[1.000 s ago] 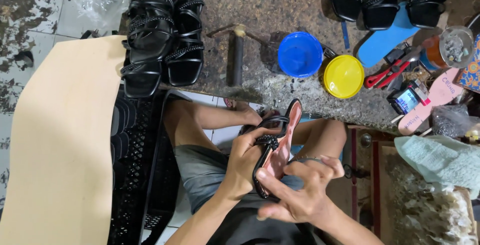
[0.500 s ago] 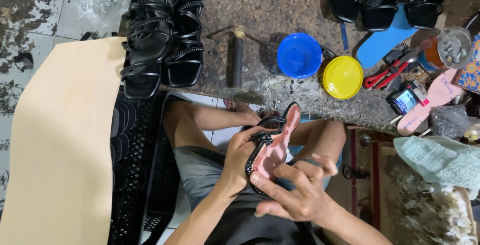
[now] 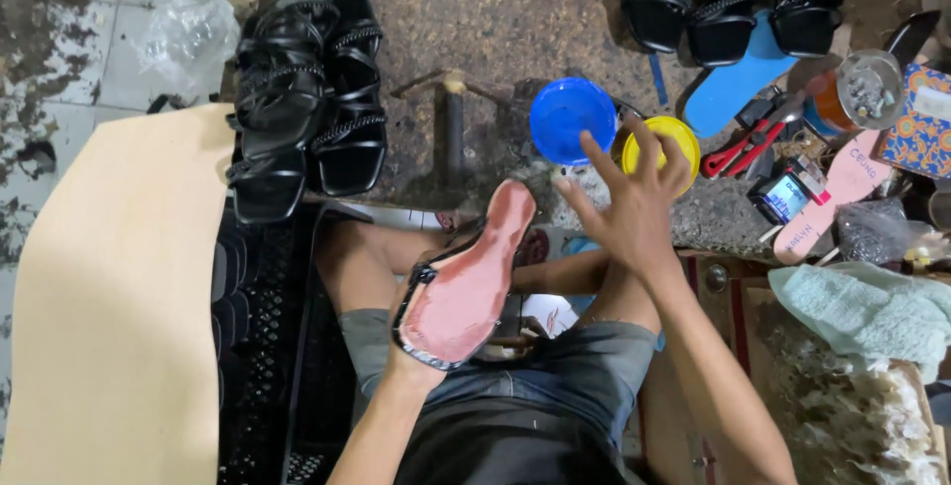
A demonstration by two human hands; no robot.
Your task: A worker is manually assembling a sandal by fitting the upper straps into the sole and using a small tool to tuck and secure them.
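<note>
Left hand [image 3: 411,361] grips a sandal [image 3: 464,282] from underneath at its heel end, fingers mostly hidden behind it; the pinkish-red sole faces the camera, black straps and edge trim just show along the 9 o'clock side, toe points toward 1 o'clock. Sandal sits over the lap, about centre frame, above grey shorts [image 3: 555,376]. Right hand [image 3: 634,203] is open, fingers spread, holding nothing, raised at 2 o'clock from the sandal's toe, near but not touching it. Its fingertips overlap the yellow round lid [image 3: 684,143] in view; can't tell whether they touch it. Blue bowl [image 3: 570,118] is just beside the yellow lid at its 9 o'clock, both on the rough stone work surface [image 3: 495,19]. A hammer [image 3: 453,123] lies at 9 o'clock from the bowl, handle running toward 6 o'clock. A stack of black strappy sandals [image 3: 302,99] sits at 10 o'clock from the held sandal; more black sandals [image 3: 728,4] at top, 1 o'clock. Blue insole [image 3: 738,79] lies just below those, red-handled pliers [image 3: 743,153] near it at 6 o'clock. Pink insole [image 3: 827,198] at 3 o'clock, with a clear jar [image 3: 867,89] of small bits above it. Tan sheet [image 3: 109,307] covers the 9 o'clock side; black mesh crate [image 3: 263,346] between it and the left leg. Pale green cloth [image 3: 862,312] at 4 o'clock.
</note>
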